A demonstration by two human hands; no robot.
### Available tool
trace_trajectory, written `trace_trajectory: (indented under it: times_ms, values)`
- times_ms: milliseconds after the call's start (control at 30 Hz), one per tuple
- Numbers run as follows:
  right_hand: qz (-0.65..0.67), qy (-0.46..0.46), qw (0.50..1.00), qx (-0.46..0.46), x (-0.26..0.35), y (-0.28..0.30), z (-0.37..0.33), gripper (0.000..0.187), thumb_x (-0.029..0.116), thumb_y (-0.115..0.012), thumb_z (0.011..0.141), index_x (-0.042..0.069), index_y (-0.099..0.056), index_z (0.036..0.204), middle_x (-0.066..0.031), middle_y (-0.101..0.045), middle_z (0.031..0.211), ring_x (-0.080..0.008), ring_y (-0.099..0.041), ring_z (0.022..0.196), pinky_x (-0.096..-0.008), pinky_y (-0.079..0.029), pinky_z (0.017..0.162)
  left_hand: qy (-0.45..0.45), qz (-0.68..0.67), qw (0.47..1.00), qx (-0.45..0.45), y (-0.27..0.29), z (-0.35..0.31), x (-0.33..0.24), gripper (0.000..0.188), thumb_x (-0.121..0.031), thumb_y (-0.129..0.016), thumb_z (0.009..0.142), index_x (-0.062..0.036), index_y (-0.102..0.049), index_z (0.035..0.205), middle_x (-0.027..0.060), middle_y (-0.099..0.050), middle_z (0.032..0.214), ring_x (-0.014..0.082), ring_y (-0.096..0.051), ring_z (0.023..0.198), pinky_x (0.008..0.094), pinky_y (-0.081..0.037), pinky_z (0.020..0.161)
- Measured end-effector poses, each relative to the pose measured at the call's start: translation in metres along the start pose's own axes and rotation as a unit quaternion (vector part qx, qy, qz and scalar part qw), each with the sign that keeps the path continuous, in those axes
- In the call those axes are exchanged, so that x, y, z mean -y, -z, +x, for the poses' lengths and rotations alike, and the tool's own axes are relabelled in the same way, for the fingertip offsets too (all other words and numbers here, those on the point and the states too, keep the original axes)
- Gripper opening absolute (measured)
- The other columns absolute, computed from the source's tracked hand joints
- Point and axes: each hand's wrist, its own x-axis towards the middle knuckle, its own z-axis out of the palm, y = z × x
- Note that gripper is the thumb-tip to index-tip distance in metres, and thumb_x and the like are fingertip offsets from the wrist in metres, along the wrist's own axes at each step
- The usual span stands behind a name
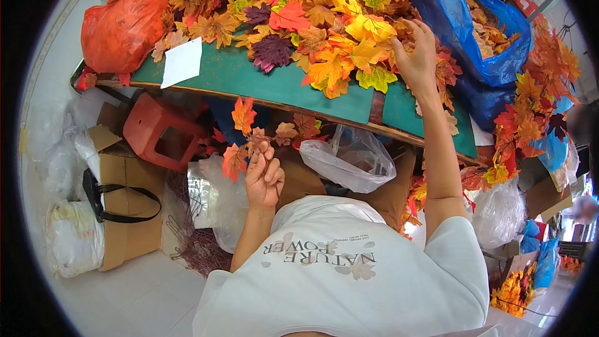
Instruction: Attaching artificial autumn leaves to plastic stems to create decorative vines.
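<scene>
Left hand (264, 178) gripping leaf sprig (249, 140), right hand (417, 56) (seemingly pinching) in leaves (312, 19)

Far left on table: tied orange plastic bag (121, 25), white paper sheet (181, 62) just right of it. Far right: open blue plastic bag (465, 31) full of leaves. Under table: clear plastic bag (352, 159) centre; brown cardboard box (128, 212) with black strap left, white bags (75, 237) beside it
</scene>
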Motion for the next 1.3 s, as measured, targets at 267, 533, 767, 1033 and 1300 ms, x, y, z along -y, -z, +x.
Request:
trace_trajectory:
  times_ms: [267, 533, 767, 1033, 1300]
  values:
    - [-0.037, 0.198, 0.971, 0.132, 0.047, -0.033, -0.013, 0.034, 0.009, -0.064, 0.077, 0.011, -0.060, 0.111, -0.0099, -0.052, 0.117, -0.0302, -0.047, 0.106, -0.0390, -0.040, 0.091, 0.064, 0.087, 0.994, -0.012, -0.015, 0.009, 0.024, 0.031, -0.009, -0.048, 0.092, -0.0101, -0.051, 0.123, 0.0009, -0.051, 0.090, 0.0053, -0.041, 0.052, 0.0169, -0.032, 0.044]
    - [-0.050, 0.287, 0.947, 0.134, 0.032, -0.064, -0.002, 0.015, 0.016, -0.065, 0.071, 0.016, -0.068, 0.086, -0.0078, -0.053, 0.115, -0.0281, -0.049, 0.101, -0.0388, -0.043, 0.083, 0.034, 0.208, 0.977, -0.019, -0.017, 0.010, 0.026, 0.032, -0.006, -0.049, 0.091, -0.0077, -0.050, 0.122, 0.0009, -0.052, 0.091, 0.0047, -0.042, 0.051, 0.0173, -0.032, 0.042]
    - [0.133, 0.086, 0.987, 0.023, 0.036, -0.026, 0.013, 0.014, 0.010, -0.061, 0.083, 0.007, -0.064, 0.096, -0.0065, -0.063, 0.086, -0.0207, -0.065, 0.077, -0.0297, -0.050, 0.067, 0.007, 0.285, 0.958, -0.037, -0.024, 0.023, 0.035, 0.029, -0.006, -0.050, 0.091, -0.0037, -0.052, 0.120, -0.0010, -0.052, 0.086, 0.0042, -0.042, 0.051, 0.0167, -0.029, 0.042]
    - [0.592, -0.349, 0.706, 0.168, 0.089, -0.012, -0.103, 0.023, 0.009, -0.064, 0.084, -0.002, -0.055, 0.102, -0.0088, -0.063, 0.090, -0.0183, -0.064, 0.082, -0.0252, -0.053, 0.071, -0.014, 0.309, 0.950, -0.033, -0.050, 0.037, 0.057, 0.037, -0.002, -0.054, 0.087, -0.0044, -0.049, 0.124, -0.0025, -0.045, 0.075, 0.0034, -0.042, 0.050, 0.0170, -0.029, 0.040]
    - [0.696, -0.475, 0.534, 0.070, 0.107, -0.025, -0.151, 0.014, 0.002, -0.064, 0.082, 0.000, -0.059, 0.095, -0.0104, -0.064, 0.089, -0.0184, -0.064, 0.080, -0.0276, -0.056, 0.072, -0.017, 0.309, 0.950, -0.028, -0.063, 0.044, 0.078, 0.039, -0.002, -0.055, 0.085, -0.0028, -0.047, 0.123, -0.0008, -0.049, 0.078, 0.0023, -0.040, 0.049, 0.0151, -0.028, 0.039]
